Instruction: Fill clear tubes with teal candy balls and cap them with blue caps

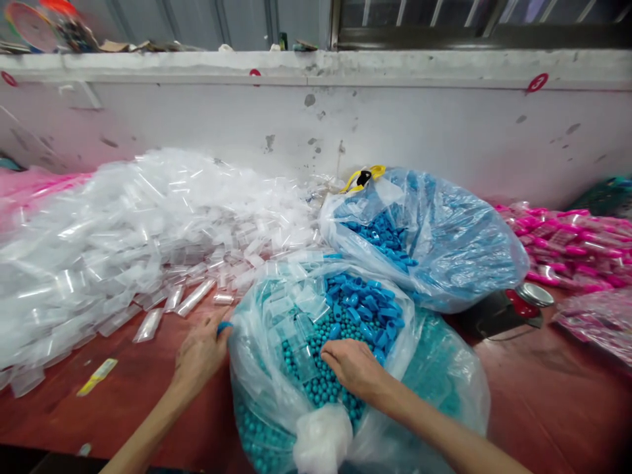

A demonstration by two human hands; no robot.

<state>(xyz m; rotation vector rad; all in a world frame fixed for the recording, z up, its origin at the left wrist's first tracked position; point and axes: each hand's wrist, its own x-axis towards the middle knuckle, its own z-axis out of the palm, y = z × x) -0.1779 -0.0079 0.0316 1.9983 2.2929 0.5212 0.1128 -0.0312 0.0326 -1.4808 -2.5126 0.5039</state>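
At the left, clear plastic sleeves are heaped on the red surface, and a small blue plastic piece appears to be pinched at the fingertips of the left hand. Just to its right, turquoise beads are contained in an open plastic bag, placed directly beneath the right hand, the nearer one, whose fingers are drawn together; whether a bead is gripped cannot be told. Beyond, blue caps are strewn over the beads, and pink packages are piled farthest right.
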